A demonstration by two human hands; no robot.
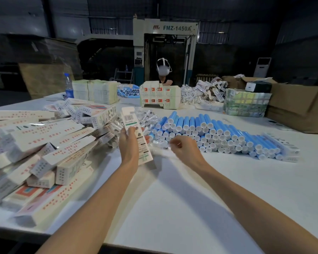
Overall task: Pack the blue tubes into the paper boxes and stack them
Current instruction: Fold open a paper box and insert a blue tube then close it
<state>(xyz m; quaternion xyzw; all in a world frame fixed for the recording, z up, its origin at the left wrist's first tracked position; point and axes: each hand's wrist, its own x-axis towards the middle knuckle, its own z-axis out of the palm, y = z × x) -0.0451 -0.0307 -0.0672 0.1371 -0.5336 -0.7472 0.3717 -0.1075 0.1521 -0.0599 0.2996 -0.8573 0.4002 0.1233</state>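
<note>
The left hand (128, 143) was up over the white table (173, 195), fingers and thumb wrapped round a box (134, 129), a long printed carton held tilted with its open flap toward the far side. The right hand (184, 148) hung just right of it, fingers curled in at a blurred clear packet (160, 145); whether it had a grip on that, nobody could tell. And there were the tubes (218, 132), blue with white caps, lying in a low stack on the table, just beyond the right hand and running off to the right, caps facing near. To the left sprawled a heap (44, 143) of filled boxes, thrown every which way. Between heap and tubes, behind the held box, lay a pile of clear packets (149, 116). Farther off, flat cartons (94, 91) stood in neat blocks beside a water bottle (68, 85), and a big cardboard case (297, 107) sat at the far right edge. Across the table another person (163, 72), wearing a headset, stood behind more cartons. Behind them the hall was dim, with dark walls, and a tall pale machine (165, 28) marked FMZ-1450A stood in the middle.
</note>
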